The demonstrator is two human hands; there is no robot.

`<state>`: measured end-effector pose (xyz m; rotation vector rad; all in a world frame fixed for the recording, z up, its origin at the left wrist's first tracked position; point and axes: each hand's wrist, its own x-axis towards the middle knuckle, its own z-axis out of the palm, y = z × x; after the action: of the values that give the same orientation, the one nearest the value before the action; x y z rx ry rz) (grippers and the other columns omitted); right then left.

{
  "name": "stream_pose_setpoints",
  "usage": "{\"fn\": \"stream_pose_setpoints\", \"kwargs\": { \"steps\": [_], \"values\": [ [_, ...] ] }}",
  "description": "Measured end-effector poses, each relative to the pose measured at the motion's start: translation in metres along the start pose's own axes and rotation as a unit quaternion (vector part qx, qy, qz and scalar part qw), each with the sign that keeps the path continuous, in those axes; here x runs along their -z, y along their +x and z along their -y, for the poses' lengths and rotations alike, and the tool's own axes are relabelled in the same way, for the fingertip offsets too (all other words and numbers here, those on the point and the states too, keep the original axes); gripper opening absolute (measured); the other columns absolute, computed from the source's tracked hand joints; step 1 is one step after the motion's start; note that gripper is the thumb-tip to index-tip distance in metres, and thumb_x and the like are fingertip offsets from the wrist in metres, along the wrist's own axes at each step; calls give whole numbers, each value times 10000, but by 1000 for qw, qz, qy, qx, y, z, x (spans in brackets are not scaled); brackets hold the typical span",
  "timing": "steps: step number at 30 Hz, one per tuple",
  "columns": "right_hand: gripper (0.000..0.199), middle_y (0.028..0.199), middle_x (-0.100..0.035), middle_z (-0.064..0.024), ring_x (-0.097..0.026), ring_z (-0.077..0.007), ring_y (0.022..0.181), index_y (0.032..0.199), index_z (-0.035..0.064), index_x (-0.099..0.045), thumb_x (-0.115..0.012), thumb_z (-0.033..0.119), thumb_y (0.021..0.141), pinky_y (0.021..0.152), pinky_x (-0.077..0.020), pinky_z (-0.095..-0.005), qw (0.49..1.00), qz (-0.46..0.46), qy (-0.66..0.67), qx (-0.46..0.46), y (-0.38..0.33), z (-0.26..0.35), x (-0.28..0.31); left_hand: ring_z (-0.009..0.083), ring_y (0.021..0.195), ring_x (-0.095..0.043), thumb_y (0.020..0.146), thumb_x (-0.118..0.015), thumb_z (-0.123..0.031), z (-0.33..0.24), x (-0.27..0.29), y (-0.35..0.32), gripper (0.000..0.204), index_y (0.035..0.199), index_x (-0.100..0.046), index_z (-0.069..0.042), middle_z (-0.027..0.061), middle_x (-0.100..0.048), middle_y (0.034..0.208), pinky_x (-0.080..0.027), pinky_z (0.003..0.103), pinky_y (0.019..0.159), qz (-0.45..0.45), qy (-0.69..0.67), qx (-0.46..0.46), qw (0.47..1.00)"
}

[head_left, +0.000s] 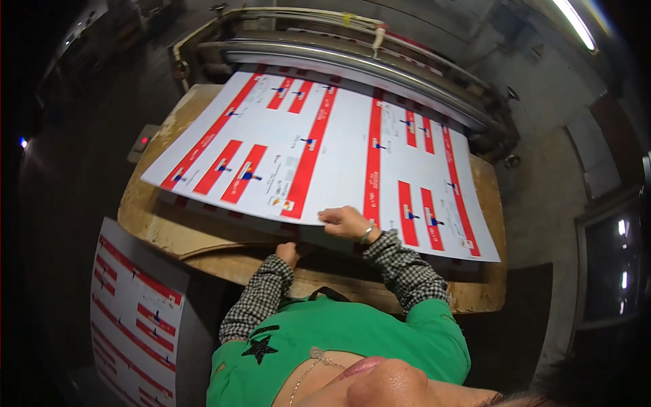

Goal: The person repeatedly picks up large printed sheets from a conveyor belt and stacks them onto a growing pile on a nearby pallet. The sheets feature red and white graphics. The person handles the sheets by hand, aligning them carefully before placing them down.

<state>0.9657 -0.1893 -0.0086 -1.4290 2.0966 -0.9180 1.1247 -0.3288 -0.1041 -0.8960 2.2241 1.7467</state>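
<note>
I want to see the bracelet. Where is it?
In the head view, the thin pale bracelet circles the right hand's wrist, just right of centre, resting on the big red-and-white printed sheet, beside the checked sleeve.

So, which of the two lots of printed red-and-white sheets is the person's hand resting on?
The big sheet on the wooden table, in front of the machine roller: the right hand lies flat on its near edge. The other stack sits lower left, untouched.

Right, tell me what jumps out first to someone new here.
The big white printed sheet with red bars fills the middle, lying on a worn wooden table. The right hand presses flat on its near edge; the left hand sits beneath that edge. More printed sheets lie lower left.
</note>
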Motion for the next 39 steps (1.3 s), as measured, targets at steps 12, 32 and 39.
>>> {"fn": "stream_pose_setpoints", "kwargs": {
  "steps": [12,32,39],
  "values": [
    [350,1000,-616,-147,-590,-263,937,967,39,-619,-614,212,664,825,-460,-326,983,-2,-56,-176,30,-63,-16,338,1015,-544,928,-393,-183,2,-10,6,329,1110,-411,90,194,-523,1103,-481,448,859,80,-470,-21,879],
    [229,681,-598,-136,-587,-312,658,759,44,-604,-565,250,666,594,-459,-372,999,-19,-30,6,12,-11,-1,268,951,-586,824,-464,-55,-5,-6,-2,234,996,-525,91,172,-574,1038,-486,436,837,50,-493,-14,868],
    [201,666,-584,-139,-566,-322,632,662,51,-556,-581,244,612,566,-437,-390,994,-104,32,25,-1,-25,-31,300,892,-592,793,-399,-29,22,-8,14,234,960,-515,87,185,-568,958,-499,458,805,-10,-463,42,885]
  ]
}}
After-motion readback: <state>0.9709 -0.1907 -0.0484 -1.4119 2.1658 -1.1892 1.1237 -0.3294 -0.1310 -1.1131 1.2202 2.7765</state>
